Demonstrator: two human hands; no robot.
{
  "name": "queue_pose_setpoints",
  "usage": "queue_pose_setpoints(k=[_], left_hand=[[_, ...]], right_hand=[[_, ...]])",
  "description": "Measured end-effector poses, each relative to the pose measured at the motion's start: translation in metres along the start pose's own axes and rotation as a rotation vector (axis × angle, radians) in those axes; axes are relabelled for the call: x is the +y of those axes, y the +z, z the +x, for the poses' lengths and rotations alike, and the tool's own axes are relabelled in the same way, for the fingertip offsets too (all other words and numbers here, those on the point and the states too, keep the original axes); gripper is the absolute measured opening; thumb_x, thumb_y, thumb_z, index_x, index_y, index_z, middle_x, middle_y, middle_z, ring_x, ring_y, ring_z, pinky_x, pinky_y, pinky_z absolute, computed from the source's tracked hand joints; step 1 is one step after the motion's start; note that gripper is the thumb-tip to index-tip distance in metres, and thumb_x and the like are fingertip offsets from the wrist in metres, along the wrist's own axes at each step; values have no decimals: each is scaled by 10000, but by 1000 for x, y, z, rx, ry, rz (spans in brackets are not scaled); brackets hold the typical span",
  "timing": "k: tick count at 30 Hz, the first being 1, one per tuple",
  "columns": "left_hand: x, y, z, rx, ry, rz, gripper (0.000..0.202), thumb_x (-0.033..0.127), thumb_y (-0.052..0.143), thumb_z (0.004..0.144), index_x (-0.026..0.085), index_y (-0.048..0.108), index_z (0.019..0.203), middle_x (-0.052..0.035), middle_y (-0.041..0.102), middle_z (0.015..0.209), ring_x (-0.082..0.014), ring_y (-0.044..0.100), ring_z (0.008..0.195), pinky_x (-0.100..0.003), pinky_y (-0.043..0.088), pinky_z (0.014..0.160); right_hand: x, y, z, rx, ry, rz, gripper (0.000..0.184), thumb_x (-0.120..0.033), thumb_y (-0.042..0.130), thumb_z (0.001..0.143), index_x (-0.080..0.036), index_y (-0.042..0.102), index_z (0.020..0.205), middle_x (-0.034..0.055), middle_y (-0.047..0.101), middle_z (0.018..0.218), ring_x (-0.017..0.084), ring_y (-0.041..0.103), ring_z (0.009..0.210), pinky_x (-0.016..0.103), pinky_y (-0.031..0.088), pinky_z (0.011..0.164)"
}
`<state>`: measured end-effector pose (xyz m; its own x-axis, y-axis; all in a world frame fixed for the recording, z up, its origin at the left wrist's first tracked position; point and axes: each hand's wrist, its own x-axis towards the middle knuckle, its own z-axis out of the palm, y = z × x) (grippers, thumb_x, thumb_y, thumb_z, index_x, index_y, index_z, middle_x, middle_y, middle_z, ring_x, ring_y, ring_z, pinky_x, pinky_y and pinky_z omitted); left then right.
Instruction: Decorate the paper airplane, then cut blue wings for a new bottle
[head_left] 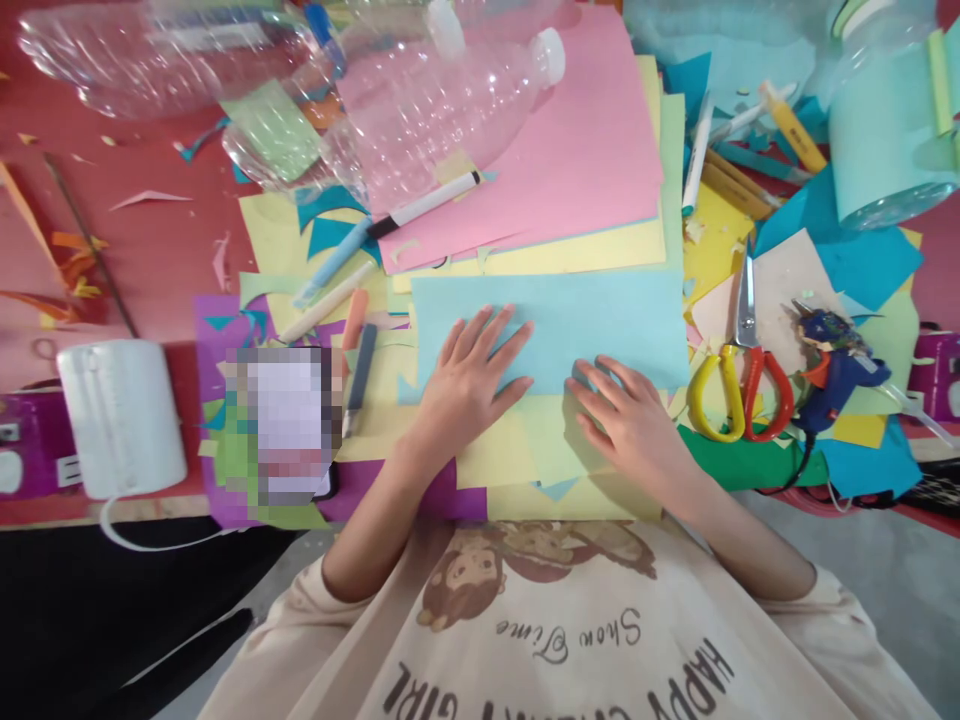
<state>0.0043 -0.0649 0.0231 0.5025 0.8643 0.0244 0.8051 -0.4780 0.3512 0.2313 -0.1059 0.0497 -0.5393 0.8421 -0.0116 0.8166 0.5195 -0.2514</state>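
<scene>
A light blue sheet of paper (555, 320) lies crosswise in front of me, over pale yellow sheets (487, 455). My left hand (476, 375) rests flat on its left part with the fingers spread. At its lower right edge my right hand (622, 410) lies with fingers apart, the fingertips on the blue paper. Neither hand holds anything. Beyond the blue sheet is a larger pink sheet (555, 150). Scissors (742, 350) with one yellow and one red handle loop lie right of my right hand.
Clear plastic bottles (457, 110) lie at the back. A blue glue gun (832, 390) is beyond the scissors. Markers (431, 200) and paper scraps are scattered about. A phone-like object (292, 420), blurred out, and a white corded box (124, 415) are at the left.
</scene>
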Motion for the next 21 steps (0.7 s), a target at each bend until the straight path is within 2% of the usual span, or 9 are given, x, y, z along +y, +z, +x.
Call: queue_pose_setpoints(k=[5, 10, 16, 21], left_hand=[[12, -7, 4, 41, 165, -34, 506, 414, 407, 981, 239, 388, 1456, -77, 374, 1551, -229, 319, 1459, -438, 268, 1195], [21, -10, 6, 117, 330, -35, 490, 416, 406, 983, 229, 417, 1436, -61, 439, 1512, -217, 361, 1437, -393, 255, 1205], [20, -12, 8, 178, 395, -101, 474, 360, 449, 973, 173, 432, 1409, -95, 514, 1453, -235, 406, 1408, -403, 306, 1183], [21, -13, 9, 189, 396, -171, 435, 332, 465, 966, 169, 462, 1369, -122, 606, 1328, -219, 555, 1260, -414, 417, 1106]], right_hand=[[-1, 0, -2, 10, 19, 9, 342, -206, 445, 951, -118, 642, 1216, 130, 616, 1336, 317, 527, 1257, 477, 514, 978], [-2, 4, -3, 41, 23, 5, 336, -190, 469, 935, -96, 650, 1202, 141, 628, 1316, 340, 531, 1253, 491, 518, 980], [-2, 3, -3, 24, 16, 24, 348, -187, 489, 924, -81, 640, 1218, 157, 624, 1315, 354, 524, 1263, 507, 517, 987], [-2, 2, -2, 32, 14, 19, 337, -180, 511, 910, -77, 648, 1200, 153, 626, 1315, 359, 536, 1251, 502, 529, 978]])
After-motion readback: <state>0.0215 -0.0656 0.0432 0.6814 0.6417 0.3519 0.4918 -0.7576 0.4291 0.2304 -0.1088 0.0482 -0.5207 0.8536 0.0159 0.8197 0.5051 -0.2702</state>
